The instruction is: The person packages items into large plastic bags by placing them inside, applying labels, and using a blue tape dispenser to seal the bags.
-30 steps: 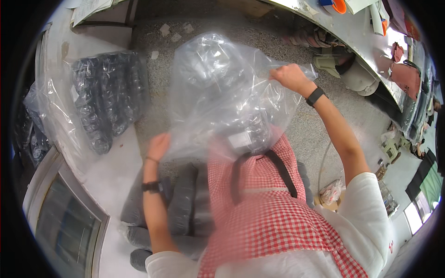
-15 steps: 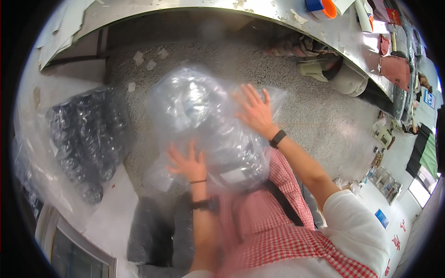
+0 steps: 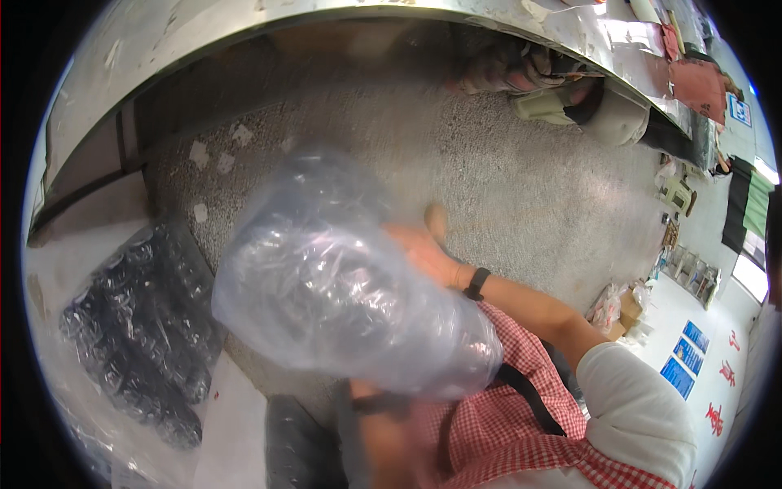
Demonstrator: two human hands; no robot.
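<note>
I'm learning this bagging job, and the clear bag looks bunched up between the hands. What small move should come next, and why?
Probably steady the clear plastic bag and let it hang open. It looks crumpled and blurred, the right hand presses its far side, and the left hand is hidden behind it, so its mouth cannot be made out.

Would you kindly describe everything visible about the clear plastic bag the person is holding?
The clear plastic bag is thin, glossy, crinkled film, puffed into a rounded, blurred bundle held above the speckled floor, in front of the red checked apron. Its contents cannot be made out. The right hand presses its upper right side; the left hand is hidden behind it, with only the forearm showing underneath.
</note>
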